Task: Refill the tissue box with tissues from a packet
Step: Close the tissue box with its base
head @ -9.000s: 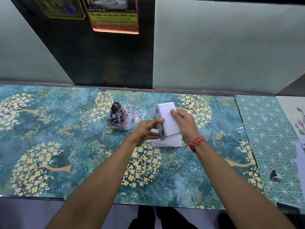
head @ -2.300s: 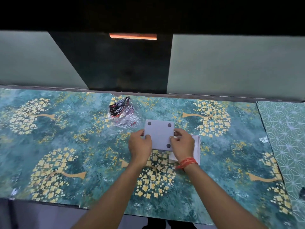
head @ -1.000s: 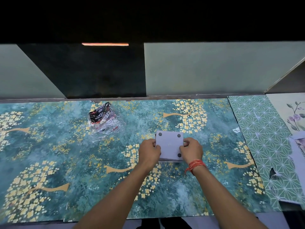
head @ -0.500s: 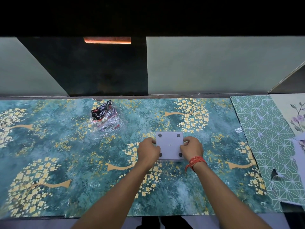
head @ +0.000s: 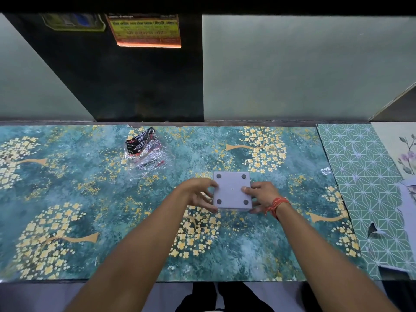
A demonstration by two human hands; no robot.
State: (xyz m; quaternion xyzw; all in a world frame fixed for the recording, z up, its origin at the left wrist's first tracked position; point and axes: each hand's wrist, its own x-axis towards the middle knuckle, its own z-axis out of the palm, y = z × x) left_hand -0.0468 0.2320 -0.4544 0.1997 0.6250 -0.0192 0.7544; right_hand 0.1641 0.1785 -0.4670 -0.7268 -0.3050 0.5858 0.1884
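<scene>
A white square tissue box (head: 231,190) lies upside down on the teal flowered table (head: 90,199), its base with four grey round feet facing up. My left hand (head: 198,194) sits at the box's left side with the fingers spread, their tips touching its edge. My right hand (head: 261,197), with a red thread on the wrist, grips the right side, thumb on the base. A crumpled clear plastic packet (head: 146,152) with a black and red print lies on the table to the far left of the box. No loose tissues are visible.
A green patterned sheet (head: 364,176) and floral papers (head: 405,154) cover the table's right end. A dark panel with a yellow poster (head: 146,30) stands behind the table. My legs (head: 225,296) show below the near edge.
My left hand has loosened from the box's left side and its fingers have spread. The box stays upside down in the same place, and the camera has tilted up a little.
</scene>
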